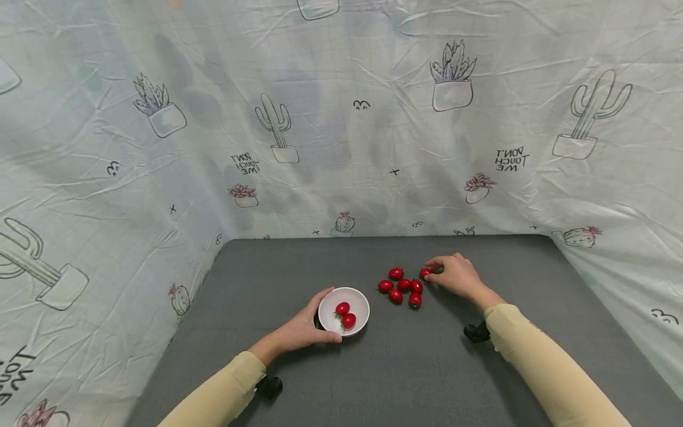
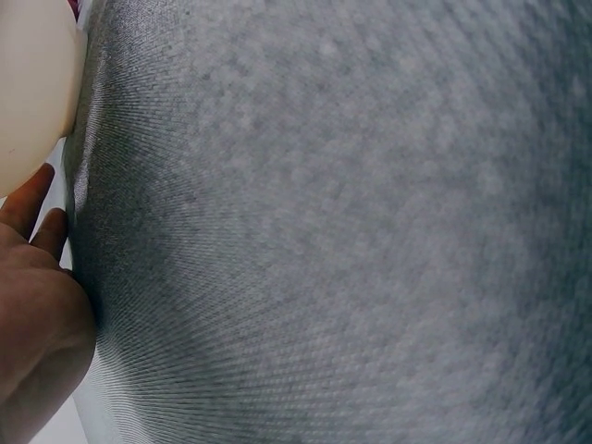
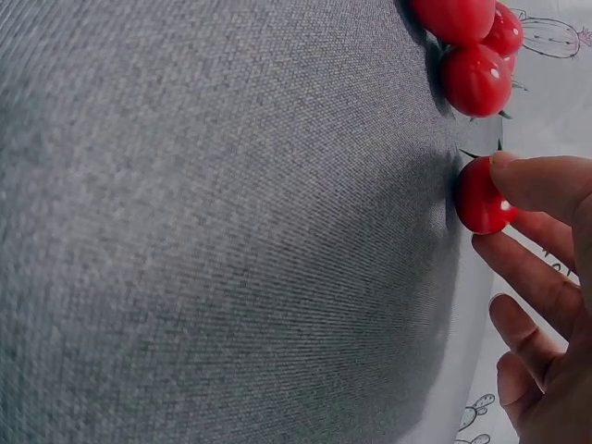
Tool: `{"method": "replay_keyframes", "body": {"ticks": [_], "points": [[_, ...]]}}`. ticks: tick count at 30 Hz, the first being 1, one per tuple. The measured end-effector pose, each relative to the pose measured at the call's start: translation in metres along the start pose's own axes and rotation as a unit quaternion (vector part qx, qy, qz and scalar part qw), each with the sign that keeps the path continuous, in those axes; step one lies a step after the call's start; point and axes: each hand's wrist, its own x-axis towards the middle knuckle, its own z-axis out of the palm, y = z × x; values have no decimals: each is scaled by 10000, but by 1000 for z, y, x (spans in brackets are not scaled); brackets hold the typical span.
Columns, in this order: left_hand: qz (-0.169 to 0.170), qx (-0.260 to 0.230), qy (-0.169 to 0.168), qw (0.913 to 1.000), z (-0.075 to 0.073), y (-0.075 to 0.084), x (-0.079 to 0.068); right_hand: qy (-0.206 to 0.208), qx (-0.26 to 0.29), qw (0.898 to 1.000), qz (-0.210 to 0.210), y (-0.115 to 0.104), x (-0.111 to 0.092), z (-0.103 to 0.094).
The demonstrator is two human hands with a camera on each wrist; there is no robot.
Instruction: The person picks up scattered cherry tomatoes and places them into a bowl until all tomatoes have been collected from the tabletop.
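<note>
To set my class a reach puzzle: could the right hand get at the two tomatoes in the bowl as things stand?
Probably yes: the bowl is open above, and the left hand holds it from the left, leaving the two tomatoes uncovered. The right hand, though, pinches another tomato.

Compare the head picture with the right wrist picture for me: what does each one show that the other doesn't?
Only the head view: the white bowl with two tomatoes inside, the left hand gripping it, the pale sleeves, and all six loose tomatoes.

Only the right wrist view: the right hand close up from its inner side, with two fingers apart from the held tomato, and that tomato's thin stem leaves.

Both: the right hand pinching that tomato, some loose tomatoes nearby, the grey tabletop and the printed cloth.
</note>
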Motion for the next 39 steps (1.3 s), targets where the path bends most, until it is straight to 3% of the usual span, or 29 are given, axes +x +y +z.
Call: {"method": "replay_keyframes", "body": {"ticks": [24, 39], "points": [[144, -101, -44, 9998, 1, -3, -3, -56, 234, 9997, 55, 1, -12, 2], [345, 67, -46, 9994, 1, -15, -8, 427, 496, 9978, -105, -4, -28, 0]]}}
